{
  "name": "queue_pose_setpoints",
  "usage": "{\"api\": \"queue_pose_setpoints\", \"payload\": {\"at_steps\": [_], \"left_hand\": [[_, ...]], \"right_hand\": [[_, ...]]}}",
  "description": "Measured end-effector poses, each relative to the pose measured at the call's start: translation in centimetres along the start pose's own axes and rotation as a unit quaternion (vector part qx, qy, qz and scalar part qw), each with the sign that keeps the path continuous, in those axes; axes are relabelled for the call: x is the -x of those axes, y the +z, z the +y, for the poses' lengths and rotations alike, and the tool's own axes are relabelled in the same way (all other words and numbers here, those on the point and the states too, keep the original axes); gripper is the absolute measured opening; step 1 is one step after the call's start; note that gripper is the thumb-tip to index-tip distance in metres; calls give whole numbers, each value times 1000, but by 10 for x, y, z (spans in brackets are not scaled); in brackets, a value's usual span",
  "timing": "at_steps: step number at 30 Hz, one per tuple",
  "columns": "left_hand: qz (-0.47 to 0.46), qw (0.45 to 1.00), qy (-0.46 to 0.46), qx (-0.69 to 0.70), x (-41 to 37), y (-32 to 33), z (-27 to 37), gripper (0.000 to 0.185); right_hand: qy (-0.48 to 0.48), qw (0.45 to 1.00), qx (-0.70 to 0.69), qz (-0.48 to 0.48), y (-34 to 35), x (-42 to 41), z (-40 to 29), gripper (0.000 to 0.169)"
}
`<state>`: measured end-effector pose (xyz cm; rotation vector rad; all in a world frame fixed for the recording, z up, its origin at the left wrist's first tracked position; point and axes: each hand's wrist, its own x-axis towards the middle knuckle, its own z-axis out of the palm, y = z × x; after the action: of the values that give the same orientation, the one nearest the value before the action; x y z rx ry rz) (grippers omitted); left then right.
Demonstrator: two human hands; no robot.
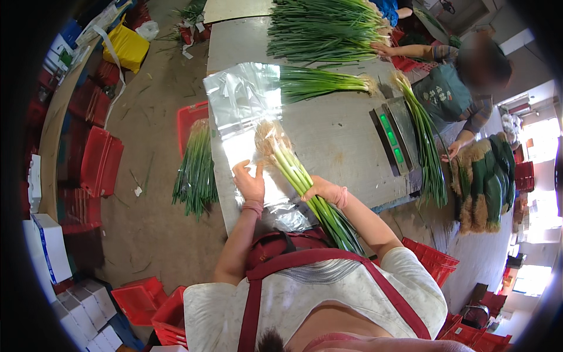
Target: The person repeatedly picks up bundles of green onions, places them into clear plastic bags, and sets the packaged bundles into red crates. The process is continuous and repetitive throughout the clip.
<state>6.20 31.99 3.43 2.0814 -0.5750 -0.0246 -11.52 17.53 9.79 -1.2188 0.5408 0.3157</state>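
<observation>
My right hand (324,192) is closed around the stalks of a bunch of green onions (292,169), whose roots point away from me over the table. Beside those roots, my left hand (250,182) is at the shiny clear plastic bags (239,92) laid flat on the metal table (347,132); its thumb and forefinger are apart, and whether it pinches the film I cannot tell. Another bunch (323,83) lies beyond, partly under the bags. A digital scale (393,136) stands at the right, with a bunch (422,127) lying along its far side.
A large pile of green onions (325,33) covers the table's far end. A co-worker (448,88) at the right reaches toward it; another person's arm (402,13) shows behind. A red crate (189,114) with bagged onions (198,171) stands left of the table. Red crates (101,163) line the left side.
</observation>
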Motion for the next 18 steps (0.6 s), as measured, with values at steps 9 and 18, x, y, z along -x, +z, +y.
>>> {"api": "queue_pose_setpoints", "payload": {"at_steps": [9,18], "left_hand": [[-172,953,232,88,12,-17,-3,12],[-9,993,103,62,-28,-32,3,11]], "right_hand": [[-61,998,-10,9,9,-19,-51,44],[-51,998,-12,-36,0,-25,-26,48]]}}
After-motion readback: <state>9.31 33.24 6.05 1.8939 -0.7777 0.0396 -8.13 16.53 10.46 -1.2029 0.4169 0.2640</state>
